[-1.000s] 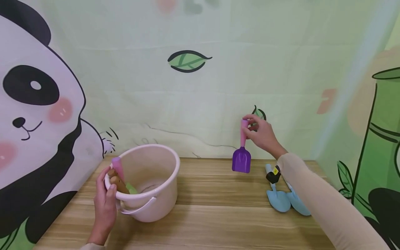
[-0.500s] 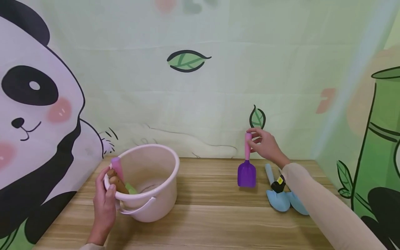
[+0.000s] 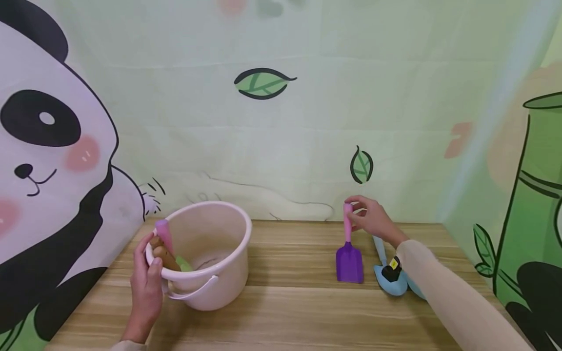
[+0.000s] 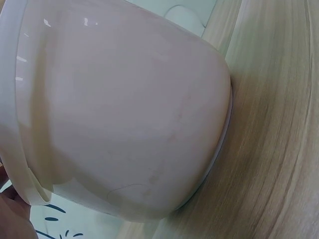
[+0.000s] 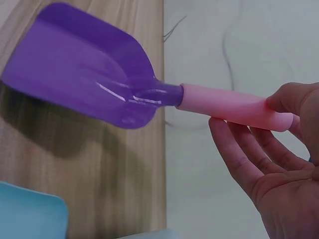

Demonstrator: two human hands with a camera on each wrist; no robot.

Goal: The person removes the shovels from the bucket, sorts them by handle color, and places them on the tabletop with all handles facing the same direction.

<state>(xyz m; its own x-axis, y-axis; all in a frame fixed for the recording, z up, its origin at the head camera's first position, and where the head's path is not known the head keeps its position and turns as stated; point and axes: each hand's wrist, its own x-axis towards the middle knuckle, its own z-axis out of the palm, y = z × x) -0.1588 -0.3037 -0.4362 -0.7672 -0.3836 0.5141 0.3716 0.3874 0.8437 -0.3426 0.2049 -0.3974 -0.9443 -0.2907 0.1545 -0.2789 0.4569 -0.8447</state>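
At the far left, the left hand (image 3: 147, 287) has its fingers curled at the rim of the pink bucket (image 3: 224, 285), thumb along the near side, and neither has shifted noticeably over the past second. Just inside the rim beside those fingers lean a pink handle (image 3: 164, 234), a brown object (image 3: 163, 257) and a green piece (image 3: 185, 264). Well to the right of them, the right hand (image 3: 373, 217) pinches the purple shovel (image 3: 349, 263) by the upper part of its handle, thumb on one face, the other fingers partly spread along the opposite face, the gap only as wide as the handle. The shovel hangs below these fingertips, blade down. Hand and shovel have dropped lower since a second ago, so the blade now seems near the wooden tabletop (image 3: 281, 321); I judge it a lowering in progress, the grip not loosened. Whether the blade touches the wood I cannot tell. Beneath and right of the fingers lie two light-blue shovels (image 3: 397, 289), the farther one partly hidden by the sleeve (image 3: 452, 287).
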